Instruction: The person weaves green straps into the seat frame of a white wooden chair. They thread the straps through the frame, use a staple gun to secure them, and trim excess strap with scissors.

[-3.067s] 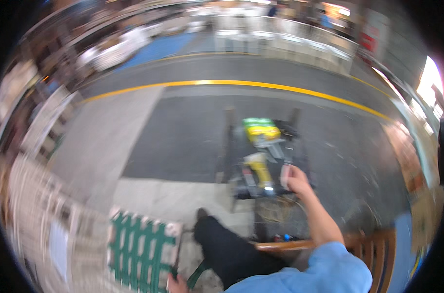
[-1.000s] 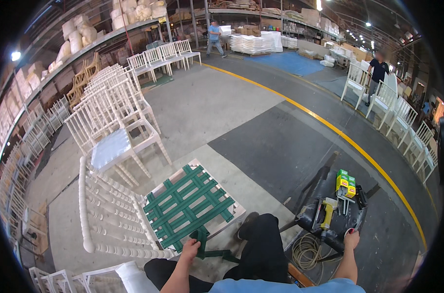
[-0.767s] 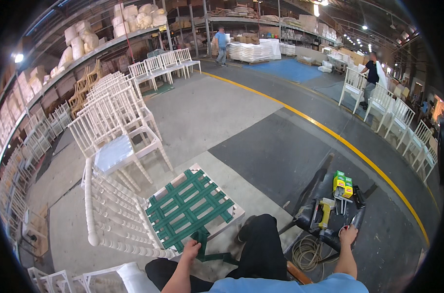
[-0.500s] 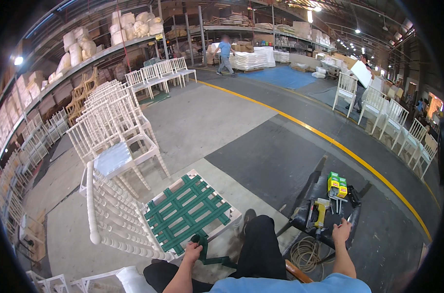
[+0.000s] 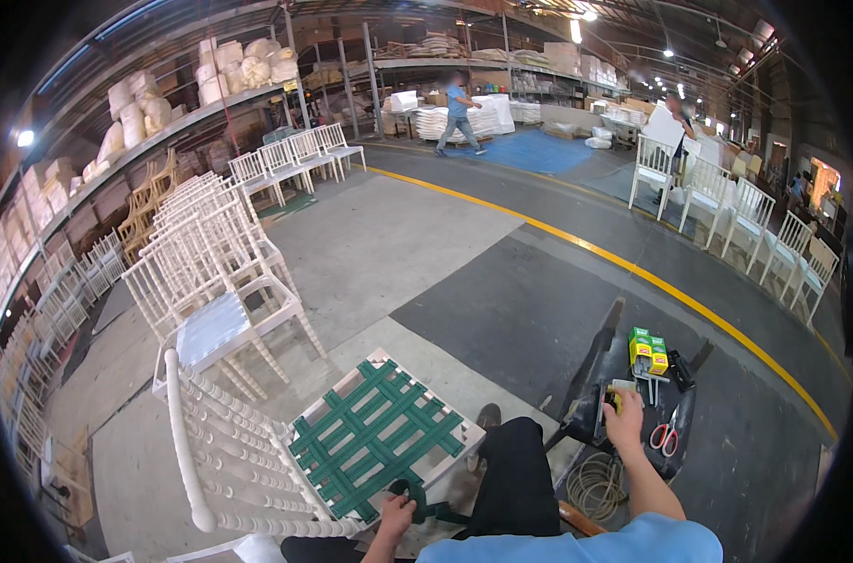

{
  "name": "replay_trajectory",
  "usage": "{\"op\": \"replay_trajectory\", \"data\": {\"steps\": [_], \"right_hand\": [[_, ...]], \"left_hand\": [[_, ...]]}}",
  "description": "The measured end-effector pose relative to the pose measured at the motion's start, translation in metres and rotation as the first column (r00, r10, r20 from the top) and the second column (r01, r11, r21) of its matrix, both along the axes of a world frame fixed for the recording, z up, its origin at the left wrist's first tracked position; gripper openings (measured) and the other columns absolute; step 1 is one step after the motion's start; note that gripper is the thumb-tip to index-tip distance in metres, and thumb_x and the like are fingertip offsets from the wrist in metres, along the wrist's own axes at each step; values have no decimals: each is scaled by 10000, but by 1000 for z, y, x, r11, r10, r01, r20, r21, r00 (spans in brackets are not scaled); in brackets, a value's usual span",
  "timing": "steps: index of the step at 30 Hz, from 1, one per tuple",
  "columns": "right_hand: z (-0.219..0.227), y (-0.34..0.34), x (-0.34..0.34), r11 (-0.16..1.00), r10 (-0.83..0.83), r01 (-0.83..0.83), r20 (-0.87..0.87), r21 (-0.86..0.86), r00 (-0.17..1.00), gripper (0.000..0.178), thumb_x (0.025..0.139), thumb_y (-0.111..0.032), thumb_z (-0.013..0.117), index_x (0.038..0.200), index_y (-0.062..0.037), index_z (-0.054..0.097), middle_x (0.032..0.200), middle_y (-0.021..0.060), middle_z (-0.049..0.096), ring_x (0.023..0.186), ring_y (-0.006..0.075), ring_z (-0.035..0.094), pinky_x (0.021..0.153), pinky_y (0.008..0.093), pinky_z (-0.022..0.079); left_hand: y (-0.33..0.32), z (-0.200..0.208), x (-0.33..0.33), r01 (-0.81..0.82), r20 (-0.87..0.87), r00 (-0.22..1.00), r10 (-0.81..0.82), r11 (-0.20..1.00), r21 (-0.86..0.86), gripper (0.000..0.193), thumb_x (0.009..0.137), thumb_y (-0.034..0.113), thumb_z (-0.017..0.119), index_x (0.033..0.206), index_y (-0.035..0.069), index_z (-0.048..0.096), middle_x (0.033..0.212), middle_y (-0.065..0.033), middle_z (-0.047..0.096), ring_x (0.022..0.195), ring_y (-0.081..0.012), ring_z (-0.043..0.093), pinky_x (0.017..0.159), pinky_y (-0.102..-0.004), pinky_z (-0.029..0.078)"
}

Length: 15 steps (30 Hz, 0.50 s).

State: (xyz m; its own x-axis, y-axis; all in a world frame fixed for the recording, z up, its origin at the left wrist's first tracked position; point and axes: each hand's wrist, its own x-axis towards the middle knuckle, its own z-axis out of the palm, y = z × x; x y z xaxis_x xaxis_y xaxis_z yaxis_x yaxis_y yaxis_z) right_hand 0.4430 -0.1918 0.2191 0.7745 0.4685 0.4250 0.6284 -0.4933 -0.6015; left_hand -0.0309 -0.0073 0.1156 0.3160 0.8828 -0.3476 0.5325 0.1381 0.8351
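A white chair [image 5: 229, 460] lies tipped in front of me, its seat frame woven with green webbing [image 5: 375, 436]. My left hand [image 5: 396, 515] grips the loose end of the green webbing strap [image 5: 426, 507] at the seat's near edge. My right hand [image 5: 624, 419] reaches out to a low black tray stand [image 5: 595, 375] and rests on a yellow and black tool [image 5: 613, 398]. On that stand lie green and yellow boxes [image 5: 648, 349] and red-handled scissors [image 5: 664, 433]. My dark trouser leg [image 5: 513, 474] stretches between the chair and the stand.
Stacks of white chairs [image 5: 206, 253] stand at the left, with more along shelving behind. A row of white chairs [image 5: 746, 220] lines the right side. A yellow floor line [image 5: 614, 263] crosses the concrete. One person walks far off and another stands by the right chairs. A coiled cord [image 5: 595, 483] lies under the stand.
The view swung from the tool stand over to the chair. My left hand stays on the green strap. My right hand has settled lower onto the yellow tool on the stand.
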Motion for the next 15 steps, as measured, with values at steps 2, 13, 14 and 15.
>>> {"op": "replay_trajectory", "data": {"steps": [2,13,14,15], "right_hand": [[9,41,-19,997,81,-81,-21,-6,997,448,823,-116,807,1249,-44,688,1226,194,642,1214,401,603,1050,469,484],[-40,173,-219,93,903,-996,-421,-5,87,490,947,-388,790,1288,-46,707,1195,116,756,1043,257,752,930,373,584],[-47,174,-246,77,877,-993,-479,85,27,485,963,-383,774,1287,-32,696,1154,113,761,1020,237,741,925,363,572],[-48,178,-267,65,848,-982,-529,176,-39,481,979,-379,758,1287,-17,686,1113,109,765,997,217,731,920,352,559]], "left_hand": [[-1,-4,-5,11,27,1000,-10,999,-34,312,897,278,751,1037,0,745,1403,-246,485,1270,-401,531,1116,-430,443],[4,47,1,-287,411,841,351,935,-211,519,1006,322,720,1345,-64,641,1054,-145,729,813,-222,678,705,-341,551],[11,65,1,-337,484,763,428,903,-268,468,1012,302,717,1319,-44,651,972,-95,690,735,-167,612,631,-308,499],[19,79,-4,-379,547,671,501,865,-329,416,1018,283,713,1293,-24,661,889,-45,651,657,-113,545,558,-275,446]]}}
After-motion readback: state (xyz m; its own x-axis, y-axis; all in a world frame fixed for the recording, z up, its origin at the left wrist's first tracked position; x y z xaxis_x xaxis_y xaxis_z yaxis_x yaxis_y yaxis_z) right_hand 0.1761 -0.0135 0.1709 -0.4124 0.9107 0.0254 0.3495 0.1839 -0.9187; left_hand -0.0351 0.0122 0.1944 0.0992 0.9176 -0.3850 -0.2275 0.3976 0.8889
